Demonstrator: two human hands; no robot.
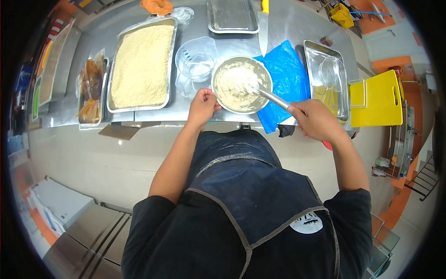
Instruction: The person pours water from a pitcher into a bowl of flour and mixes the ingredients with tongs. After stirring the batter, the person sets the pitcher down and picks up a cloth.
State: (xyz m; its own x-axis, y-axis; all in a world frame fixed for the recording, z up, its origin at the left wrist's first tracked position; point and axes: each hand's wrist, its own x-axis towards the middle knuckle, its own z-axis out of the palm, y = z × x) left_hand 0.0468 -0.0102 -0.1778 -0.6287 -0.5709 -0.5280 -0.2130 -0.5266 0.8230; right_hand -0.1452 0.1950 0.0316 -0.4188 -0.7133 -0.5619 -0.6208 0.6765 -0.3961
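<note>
A round metal bowl (266, 69) stands on the steel counter in front of me, with a pale creamy mixture (238, 83) and white powder inside. My left hand (203, 109) has its fingers curled and pinched at the bowl's left rim. Wrapped round the handle of a long metal utensil (276, 98) is my right hand (318, 120). The utensil slants down into the bowl, its head hidden in the mixture. A clear measuring jug (197, 56) with liquid in it sits left of the bowl. Partly under the bowl's right side lies a blue plastic bag (287, 76).
Left on the counter (139, 116) are a big tray of yellowish crumbs (141, 67) and a narrow tray of brown bagged items (92, 86). A knife (263, 35) lies beyond the bowl beside a metal tray (232, 16). A metal tray (346, 97) and yellow board (383, 100) are at right.
</note>
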